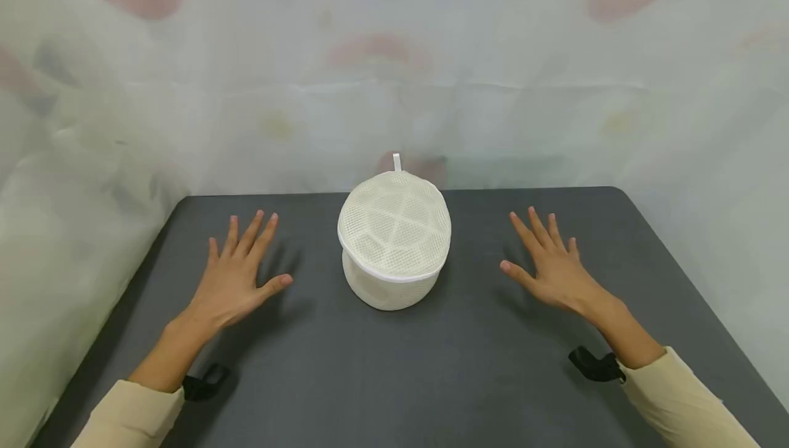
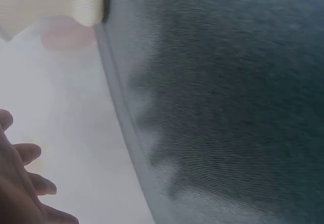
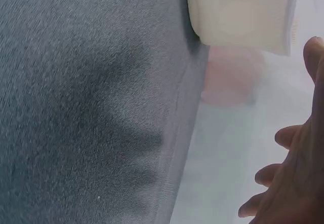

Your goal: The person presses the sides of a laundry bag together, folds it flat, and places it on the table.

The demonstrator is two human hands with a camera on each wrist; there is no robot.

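Hands are held flat with fingers spread — the left hand point(image 1: 237, 277) and the right hand point(image 1: 550, 265) are kept apart from the mesh laundry bag point(image 1: 394, 240). The bag is placed between them — near the far edge of the grey table point(image 1: 394, 379).

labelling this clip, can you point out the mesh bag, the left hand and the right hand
mesh bag point(image 1: 394, 225), head view, on its round top panel
left hand point(image 1: 233, 282), head view, on the back of the hand
right hand point(image 1: 553, 271), head view, on the back of the hand
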